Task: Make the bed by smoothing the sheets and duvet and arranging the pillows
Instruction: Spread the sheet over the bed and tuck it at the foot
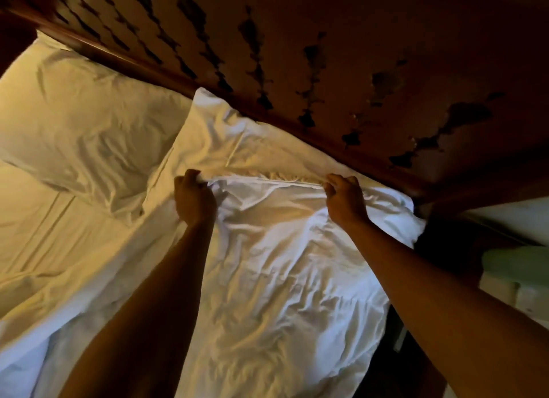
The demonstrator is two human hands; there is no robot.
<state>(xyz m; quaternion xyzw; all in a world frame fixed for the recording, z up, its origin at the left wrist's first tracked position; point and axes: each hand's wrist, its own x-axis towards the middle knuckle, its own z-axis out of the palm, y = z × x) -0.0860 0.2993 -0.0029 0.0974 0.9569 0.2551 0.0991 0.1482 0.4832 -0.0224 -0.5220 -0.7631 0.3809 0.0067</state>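
Observation:
A wrinkled white duvet (pixel 282 279) covers the near right part of the bed. Its top edge runs between my two hands. My left hand (pixel 193 198) is closed on that edge at its left end. My right hand (pixel 344 197) pinches the same edge further right. Just beyond the edge a white pillow (pixel 237 142) lies against the dark wooden headboard (pixel 297 71). A second white pillow (pixel 89 121) lies to its left, creased and slightly tilted. The flat sheet (pixel 50 234) shows at the left, below that pillow.
The headboard has a carved pattern and runs diagonally across the top. At the right the bed ends in a dark gap, with a pale bedside surface (pixel 517 228) and a greenish object (pixel 517 264) beyond it. The light is dim and warm.

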